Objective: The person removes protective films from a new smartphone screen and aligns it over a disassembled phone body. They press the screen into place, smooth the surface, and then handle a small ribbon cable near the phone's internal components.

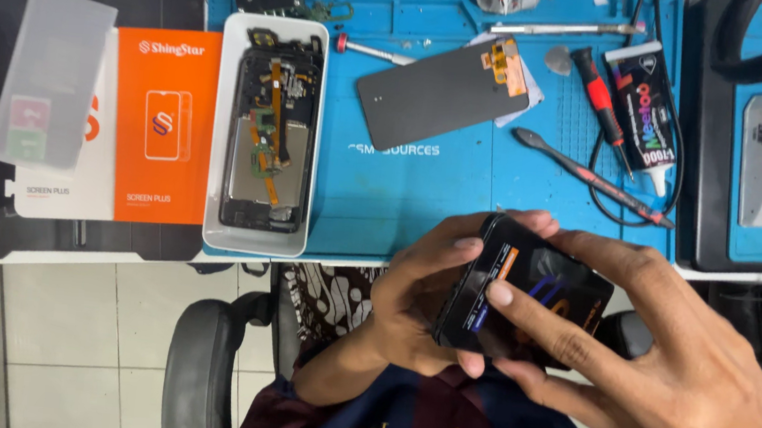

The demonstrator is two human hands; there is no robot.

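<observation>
- Hands first: we count two, both ours, and both are on one dark phone screen panel [529, 291] held above our lap, just off the near edge of the bench.
- Our left hand [425, 289] cups the panel from its left side, thumb along the edge and fingers wrapped behind, so its grasp is closed around the panel.
- Our right hand [667, 367] comes in from the right; its fingers [531, 317] lie across the glossy face and pinch the panel's right edge.
- We count one blue work mat [403, 188] on the bench, and on it one loose dark back cover [441, 93] with an orange flex at its corner.
- We see one white tray [220, 131] holding one opened phone body [272, 132], well apart from the panel, to its upper left.
- One flat box [159, 125], rectangular, orange on the right half and white on the left, lies left of the tray, with one frosted plastic sheet [51, 80] over its white part.
- Tools: one red-handled screwdriver [598, 95], one dark spudger [583, 174], and one black glue tube [647, 110] with a white nozzle, all at the mat's right.
</observation>
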